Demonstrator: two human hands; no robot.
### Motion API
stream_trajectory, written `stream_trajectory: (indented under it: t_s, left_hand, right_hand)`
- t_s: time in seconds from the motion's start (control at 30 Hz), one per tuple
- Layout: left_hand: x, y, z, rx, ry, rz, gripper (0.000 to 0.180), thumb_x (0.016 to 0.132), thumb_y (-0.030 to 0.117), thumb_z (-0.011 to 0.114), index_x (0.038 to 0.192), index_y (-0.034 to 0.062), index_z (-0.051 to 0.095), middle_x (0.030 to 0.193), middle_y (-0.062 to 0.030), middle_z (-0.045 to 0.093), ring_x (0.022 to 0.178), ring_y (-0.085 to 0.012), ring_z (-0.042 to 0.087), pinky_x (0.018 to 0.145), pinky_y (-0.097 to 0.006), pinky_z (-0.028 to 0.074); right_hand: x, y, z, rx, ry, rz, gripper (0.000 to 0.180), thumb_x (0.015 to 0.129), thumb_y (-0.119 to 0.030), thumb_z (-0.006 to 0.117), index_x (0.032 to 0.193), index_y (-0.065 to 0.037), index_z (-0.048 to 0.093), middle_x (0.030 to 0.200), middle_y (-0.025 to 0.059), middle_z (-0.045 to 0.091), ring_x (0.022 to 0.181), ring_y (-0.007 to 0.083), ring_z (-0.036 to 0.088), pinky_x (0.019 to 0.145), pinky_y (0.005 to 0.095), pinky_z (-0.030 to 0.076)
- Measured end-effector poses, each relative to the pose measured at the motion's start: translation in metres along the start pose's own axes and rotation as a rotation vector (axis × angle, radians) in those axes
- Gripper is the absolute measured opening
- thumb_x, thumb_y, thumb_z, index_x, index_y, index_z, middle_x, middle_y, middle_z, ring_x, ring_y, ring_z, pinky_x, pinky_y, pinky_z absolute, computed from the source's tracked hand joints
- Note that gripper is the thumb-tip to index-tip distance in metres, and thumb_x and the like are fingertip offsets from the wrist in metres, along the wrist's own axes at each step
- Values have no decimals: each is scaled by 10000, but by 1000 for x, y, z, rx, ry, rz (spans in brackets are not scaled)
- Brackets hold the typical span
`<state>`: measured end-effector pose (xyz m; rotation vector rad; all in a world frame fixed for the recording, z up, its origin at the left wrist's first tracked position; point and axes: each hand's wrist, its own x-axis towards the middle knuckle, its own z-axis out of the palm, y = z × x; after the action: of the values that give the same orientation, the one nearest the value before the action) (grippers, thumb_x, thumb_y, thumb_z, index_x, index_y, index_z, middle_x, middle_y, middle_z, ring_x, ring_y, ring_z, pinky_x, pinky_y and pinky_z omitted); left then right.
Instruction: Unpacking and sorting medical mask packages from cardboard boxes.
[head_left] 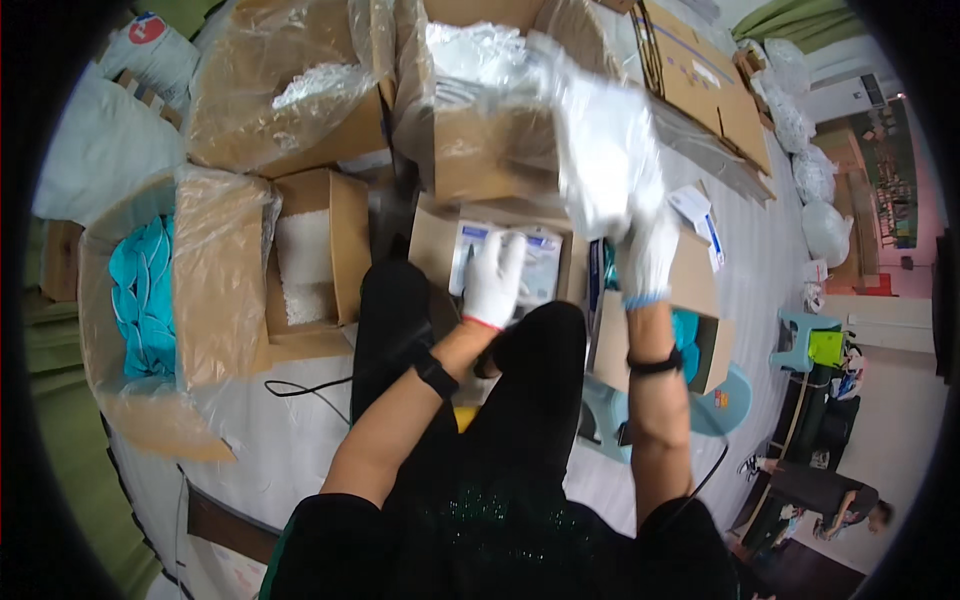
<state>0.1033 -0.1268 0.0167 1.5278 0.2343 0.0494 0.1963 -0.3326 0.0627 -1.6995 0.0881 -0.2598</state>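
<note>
Cardboard boxes [310,250] crowding both sides

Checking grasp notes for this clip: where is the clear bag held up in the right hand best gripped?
Near its lower edge, from below, where the right hand already pinches it. The clear bag is limp and stands upward from that hand, blurred.

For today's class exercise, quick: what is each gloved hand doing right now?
Left hand: fingers spread open, resting flat on the clear packet in the small cardboard box.
Right hand: closed, lifting a clear plastic bag.
</note>
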Motion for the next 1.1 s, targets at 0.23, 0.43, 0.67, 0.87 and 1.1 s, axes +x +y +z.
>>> stream_trajectory:
  t_s: [0.23,0.43,0.67,0.87,1.1]
  left_hand:
    - [-7,-108,-63,-4,16,-498,201,943,77,490,1097,-4,591,855,-101,679,614,-120,620,524,-244,483]
    - [-18,-112,-65,69,25,-576,259,916,48,465,1139,-9,585,911,-107,691,666,-123,638,586,-253,501]
    - [-4,-119,-59,50,33,-573,232,909,57,506,1113,-11,594,891,-94,688,663,-103,624,582,-241,490]
    - [32,-136,-47,191,220,-335,174,861,69,556,996,4,644,850,-132,701,733,-166,681,642,-314,534]
    - [65,-130,-25,-5,108,-520,150,880,24,533,987,-8,633,836,-108,691,671,-142,652,586,-294,522]
  right_hand:
    - [35,-9,94,151,-238,244,175,936,-154,550,896,-17,651,717,73,671,571,144,598,544,249,472]
    - [-92,134,137,-1088,-706,352,366,725,-221,679,1033,-23,694,951,236,693,931,368,676,853,415,525]
    - [-107,151,159,-1269,-746,341,253,726,-258,701,862,-45,721,865,220,698,813,370,697,713,451,555]
    - [-108,168,166,-1184,-940,279,347,870,-380,528,888,-109,745,885,190,710,846,349,701,711,450,554]
    - [-110,170,158,-1098,-777,396,297,825,-310,571,966,-96,719,941,200,701,895,362,682,762,472,538]
